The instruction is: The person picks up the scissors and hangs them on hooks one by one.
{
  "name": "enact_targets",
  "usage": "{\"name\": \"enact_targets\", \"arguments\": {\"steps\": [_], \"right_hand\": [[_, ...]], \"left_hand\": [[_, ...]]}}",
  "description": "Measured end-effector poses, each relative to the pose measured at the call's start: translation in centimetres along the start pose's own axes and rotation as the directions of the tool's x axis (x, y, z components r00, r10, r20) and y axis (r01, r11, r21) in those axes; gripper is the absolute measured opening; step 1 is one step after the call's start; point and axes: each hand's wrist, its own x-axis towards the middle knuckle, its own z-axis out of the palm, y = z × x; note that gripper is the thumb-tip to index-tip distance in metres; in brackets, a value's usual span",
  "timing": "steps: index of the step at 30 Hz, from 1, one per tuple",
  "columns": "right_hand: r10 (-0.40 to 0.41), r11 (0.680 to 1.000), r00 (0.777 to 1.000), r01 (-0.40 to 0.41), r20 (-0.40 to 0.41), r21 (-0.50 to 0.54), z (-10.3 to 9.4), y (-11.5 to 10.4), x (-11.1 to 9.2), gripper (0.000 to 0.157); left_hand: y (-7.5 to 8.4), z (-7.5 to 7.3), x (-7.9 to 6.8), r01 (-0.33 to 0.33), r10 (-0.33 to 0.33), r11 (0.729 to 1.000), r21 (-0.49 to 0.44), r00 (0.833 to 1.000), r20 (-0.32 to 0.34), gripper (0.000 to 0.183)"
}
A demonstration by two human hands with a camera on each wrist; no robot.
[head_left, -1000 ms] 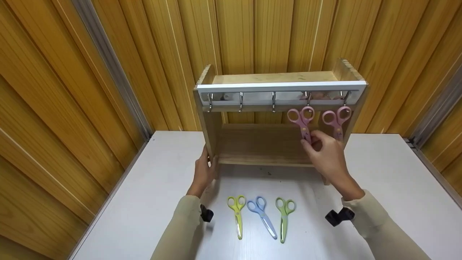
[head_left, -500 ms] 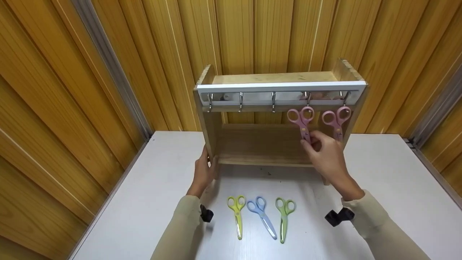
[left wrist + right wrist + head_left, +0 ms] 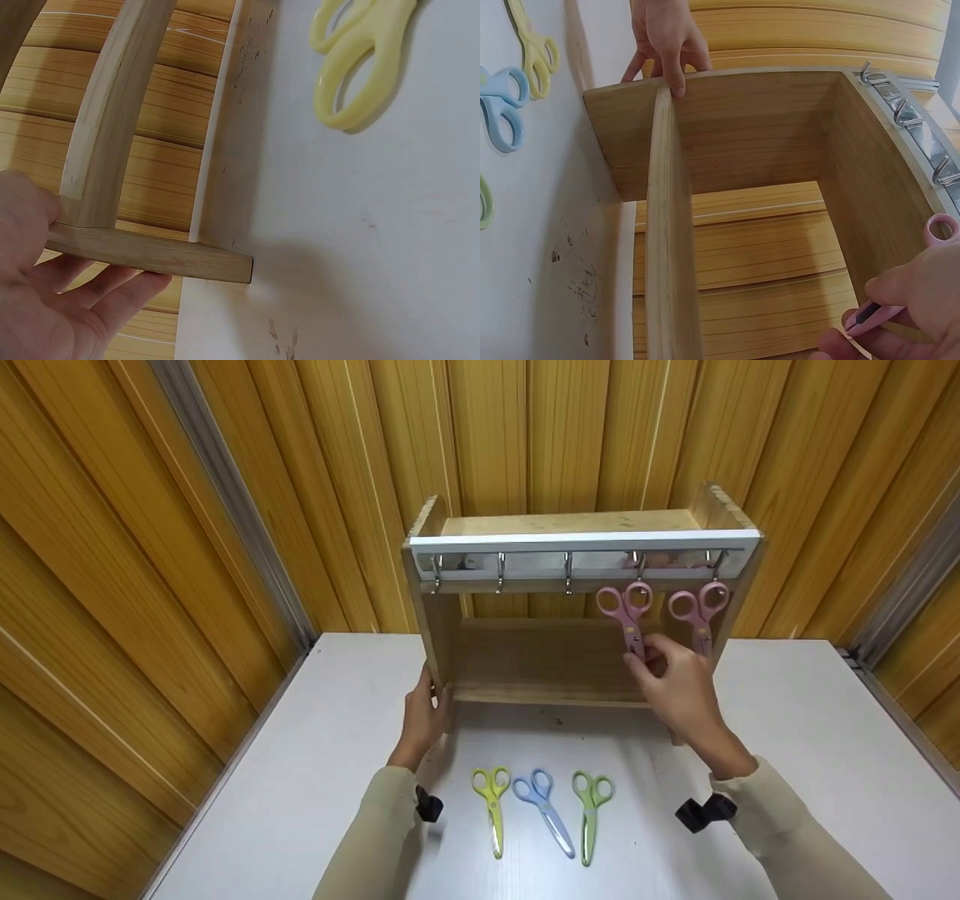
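Observation:
My right hand (image 3: 682,690) pinches the blade end of pink scissors (image 3: 628,615) between thumb and fingers. One finger loop of these scissors is at the second hook from the right on the metal hook rail (image 3: 532,544) of a small wooden shelf (image 3: 555,660). In the right wrist view the pink blade tip (image 3: 866,321) pokes out from the fingers. A second pair of pink scissors (image 3: 699,611) hangs on the rightmost hook, its lower part behind my right hand. My left hand (image 3: 425,720) grips the shelf's left side panel (image 3: 150,251) low down, thumb inside and fingers outside.
On the white table (image 3: 315,780) in front of the shelf lie yellow scissors (image 3: 493,802), blue scissors (image 3: 547,810) and green scissors (image 3: 590,814). The three left hooks (image 3: 500,572) bear nothing. Wood-patterned panels (image 3: 562,435) stand behind.

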Motion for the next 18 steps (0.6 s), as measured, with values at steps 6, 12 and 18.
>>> {"name": "enact_targets", "arguments": {"steps": [6, 12, 18], "right_hand": [[0.020, 1.000, 0.999, -0.020, 0.047, -0.013, 0.0, 0.1, -0.2, 0.012], [0.055, 0.998, 0.992, -0.050, 0.114, -0.042, -0.3, 0.2, -0.6, 0.026], [0.135, 0.988, 0.973, -0.118, 0.189, -0.095, -0.9, 0.2, -2.0, 0.056]], "left_hand": [[0.1, 0.0, -0.1, 0.014, -0.014, 1.000, -0.014, 1.000, -0.002, 0.062], [0.1, 0.0, 0.0, 0.028, -0.028, 0.999, -0.021, 1.000, 0.004, 0.062], [0.2, 0.1, 0.1, 0.022, -0.021, 0.999, -0.030, 1.000, 0.006, 0.062]]}}
